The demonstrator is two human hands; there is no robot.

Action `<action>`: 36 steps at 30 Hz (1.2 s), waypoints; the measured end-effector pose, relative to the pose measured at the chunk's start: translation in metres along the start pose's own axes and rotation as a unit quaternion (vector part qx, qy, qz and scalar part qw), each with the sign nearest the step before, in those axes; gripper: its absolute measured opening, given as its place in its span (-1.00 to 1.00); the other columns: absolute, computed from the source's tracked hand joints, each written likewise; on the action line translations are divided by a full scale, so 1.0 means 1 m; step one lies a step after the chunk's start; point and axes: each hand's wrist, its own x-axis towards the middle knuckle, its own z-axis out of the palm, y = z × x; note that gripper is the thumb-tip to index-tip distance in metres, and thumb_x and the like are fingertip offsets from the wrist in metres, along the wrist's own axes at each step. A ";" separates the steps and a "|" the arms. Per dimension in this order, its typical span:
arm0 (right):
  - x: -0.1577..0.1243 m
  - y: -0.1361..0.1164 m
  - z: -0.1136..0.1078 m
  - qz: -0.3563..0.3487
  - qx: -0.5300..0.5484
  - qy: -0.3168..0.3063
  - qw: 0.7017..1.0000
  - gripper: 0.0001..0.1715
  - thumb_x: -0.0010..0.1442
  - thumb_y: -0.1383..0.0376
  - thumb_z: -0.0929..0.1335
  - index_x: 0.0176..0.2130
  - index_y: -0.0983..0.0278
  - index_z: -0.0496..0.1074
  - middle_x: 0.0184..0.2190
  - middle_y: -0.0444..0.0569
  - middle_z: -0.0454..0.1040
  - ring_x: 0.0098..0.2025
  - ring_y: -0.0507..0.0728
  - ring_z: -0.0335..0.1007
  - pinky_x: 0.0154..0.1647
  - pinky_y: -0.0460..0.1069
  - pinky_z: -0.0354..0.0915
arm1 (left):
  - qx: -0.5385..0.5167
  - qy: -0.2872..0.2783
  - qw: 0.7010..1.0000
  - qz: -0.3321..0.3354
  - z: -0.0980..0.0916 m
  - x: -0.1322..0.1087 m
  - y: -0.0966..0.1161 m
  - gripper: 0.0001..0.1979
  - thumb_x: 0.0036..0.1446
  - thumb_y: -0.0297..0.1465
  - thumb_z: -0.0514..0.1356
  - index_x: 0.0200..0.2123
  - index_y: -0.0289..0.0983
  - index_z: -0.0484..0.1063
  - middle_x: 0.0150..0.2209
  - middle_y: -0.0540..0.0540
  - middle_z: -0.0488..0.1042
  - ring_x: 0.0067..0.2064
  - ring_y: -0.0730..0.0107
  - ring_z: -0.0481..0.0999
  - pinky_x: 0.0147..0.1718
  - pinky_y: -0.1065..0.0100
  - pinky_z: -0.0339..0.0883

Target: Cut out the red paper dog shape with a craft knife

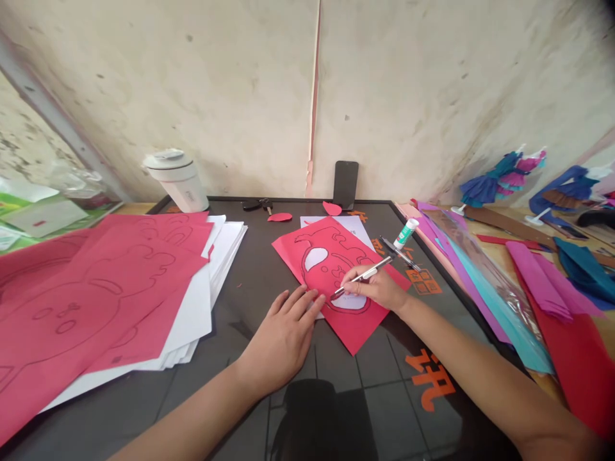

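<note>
My right hand (377,288) pinches a slim silver, pen-shaped craft knife (368,274). Its tip meets the red paper (353,333) by the lower opening; the blade is too small to make out. Black outlines of a cartoon animal cover this sheet, and two ear-shaped openings show white beneath. Flat on the left edge of the paper rests my left hand (288,330), fingers stretched out and nothing held. A white sheet (353,225) lies partly under the red one. Two red cut-out pieces, a left one (279,218) and a right one (332,209), lie behind it.
Left is a stack of white sheets (204,304) under red drawn sheets (110,288), with a white cup (177,179) behind. A glue stick (406,234), pens (401,253), keys (259,205) and a leaning phone (346,184) surround the work. Coloured paper (480,282) lines the right.
</note>
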 end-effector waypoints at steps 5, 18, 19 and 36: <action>-0.002 0.003 -0.001 -0.032 -0.020 0.029 0.999 -0.72 0.09 0.09 0.46 -0.42 0.27 0.51 -0.51 -0.10 0.52 -0.45 0.06 0.43 -0.37 -0.04 0.39 | 0.009 -0.002 1.000 -0.008 0.001 0.001 -0.001 -0.54 0.31 -0.48 -0.07 0.23 -0.28 0.31 0.26 -0.21 0.32 0.30 0.00 0.23 0.21 -0.09 0.19; 0.001 0.006 -0.001 -0.036 -0.042 -0.001 0.998 -0.73 0.09 0.11 0.47 -0.41 0.27 0.54 -0.49 -0.08 0.55 -0.44 0.07 0.45 -0.37 -0.04 0.38 | 0.009 -0.003 1.000 0.004 -0.001 0.001 -0.001 -0.53 0.30 -0.51 -0.07 0.23 -0.29 0.32 0.28 -0.21 0.29 0.35 -0.04 0.13 0.24 -0.18 0.11; 0.002 0.006 -0.002 -0.036 -0.044 -0.004 0.998 -0.73 0.08 0.11 0.47 -0.41 0.27 0.54 -0.48 -0.08 0.55 -0.44 0.07 0.45 -0.37 -0.04 0.38 | 0.005 -0.006 1.000 0.015 -0.002 0.001 -0.001 -0.51 0.29 -0.53 -0.07 0.23 -0.28 0.31 0.29 -0.19 0.28 0.35 -0.02 0.12 0.25 -0.19 0.08; 0.008 0.004 -0.012 -0.008 -0.021 -0.053 0.998 -0.73 0.02 0.11 0.51 -0.41 0.27 0.58 -0.44 -0.06 0.59 -0.37 0.09 0.49 -0.32 -0.03 0.39 | -0.023 -0.055 0.997 0.051 -0.005 0.004 -0.003 -0.42 0.20 -0.60 -0.05 0.28 -0.28 0.23 0.31 -0.17 0.25 0.34 0.10 0.19 0.28 -0.08 0.05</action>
